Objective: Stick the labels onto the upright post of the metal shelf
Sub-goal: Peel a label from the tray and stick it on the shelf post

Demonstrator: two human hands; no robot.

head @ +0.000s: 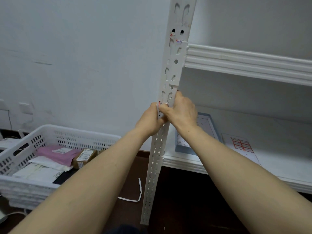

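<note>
Both hands on the white slotted post [175, 61] at mid-height. The left hand [149, 119] grips its left edge. The right hand [181, 110] wraps the right edge, thumb across the front on a red-edged label [159, 103] (mostly covered). A label sheet [241, 145] lies on the lower shelf [278, 166]. A white basket [76, 130] of parcels [57, 154] sits on the left.

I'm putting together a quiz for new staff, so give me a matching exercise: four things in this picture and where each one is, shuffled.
Things:
1 pink bag
2 label sheet
3 paper strip
4 right hand

Places:
A on the floor
B on the post
C in the basket
D on the lower shelf

Pairs: 1-C, 2-D, 3-A, 4-B
</note>
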